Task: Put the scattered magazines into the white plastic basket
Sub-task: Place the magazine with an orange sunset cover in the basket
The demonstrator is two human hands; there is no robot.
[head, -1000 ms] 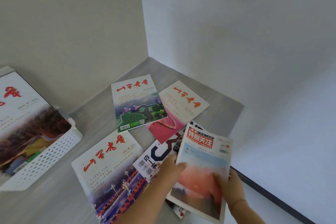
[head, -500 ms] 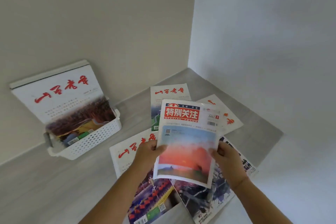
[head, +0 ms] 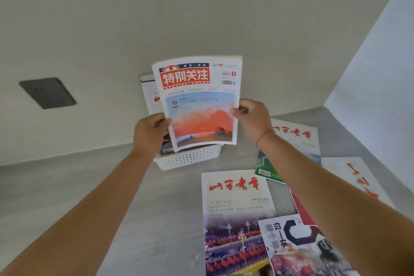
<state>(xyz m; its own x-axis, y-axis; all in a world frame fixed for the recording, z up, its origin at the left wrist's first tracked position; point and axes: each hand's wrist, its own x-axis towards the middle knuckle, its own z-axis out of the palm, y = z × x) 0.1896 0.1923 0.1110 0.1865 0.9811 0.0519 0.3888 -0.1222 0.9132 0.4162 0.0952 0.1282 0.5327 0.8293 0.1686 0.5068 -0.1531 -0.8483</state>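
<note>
I hold a magazine with a red title block and a sunset cover (head: 199,101) upright, its lower edge just above the white plastic basket (head: 188,159). My left hand (head: 150,134) grips its left edge and my right hand (head: 253,119) grips its right edge. Behind it another magazine (head: 149,94) stands in the basket, leaning on the wall. Several magazines lie on the grey floor to the right: one with red calligraphy and a night street photo (head: 233,215), one with a dark blue emblem (head: 300,246), a green one (head: 266,168), a white one (head: 298,136) and one at the far right (head: 356,179).
The basket stands against a beige wall. A dark grey wall plate (head: 48,93) sits on that wall at the left. A pale blue wall (head: 376,63) closes the corner on the right. Bare grey floor (head: 89,177) stretches left of the basket.
Both hands lifted the sunset magazine off the pile and carried it left to the basket. The view swung left, so the basket is now centred.
</note>
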